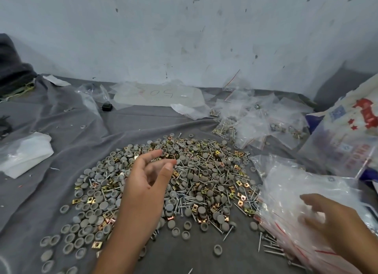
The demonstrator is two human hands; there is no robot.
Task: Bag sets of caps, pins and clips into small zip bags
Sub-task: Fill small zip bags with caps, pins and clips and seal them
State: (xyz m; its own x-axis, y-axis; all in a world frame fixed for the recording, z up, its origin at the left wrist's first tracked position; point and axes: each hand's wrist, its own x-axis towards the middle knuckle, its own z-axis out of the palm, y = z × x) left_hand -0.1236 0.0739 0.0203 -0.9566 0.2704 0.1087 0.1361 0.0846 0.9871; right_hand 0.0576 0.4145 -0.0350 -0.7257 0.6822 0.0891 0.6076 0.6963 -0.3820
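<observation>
Loose pins by the near edge: a few pins [272, 251] lie apart from the heap on the grey cloth [51, 192], half under the bag stack; my judgement is that a careless drag of the bags could sweep them off or tuck them out of sight.
Right hand [335, 230]: fingers spread and fairly straight, over or resting on the stack of empty zip bags [290, 196] at the near right; blurred, so I cannot tell whether it pinches one; no grip shows.
Bag risk: the bags are slick and overlapping, so two may lift together, or the stack may slide.
Left hand [147, 181]: above the middle of the heap, fingers loosely curled, thumb and forefinger tips apart; it appears to hold nothing, though the palm side is hidden.
Heap [194, 181]: caps [67, 209], pins and brass clips [97, 244] lie mixed in the middle of the cloth.
Count risk: with parts so tangled, a wrong number or an extra clip could likely ride along in a pinch.
Filled bags [251, 122]: piled toward the far right, well apart from both hands.
</observation>
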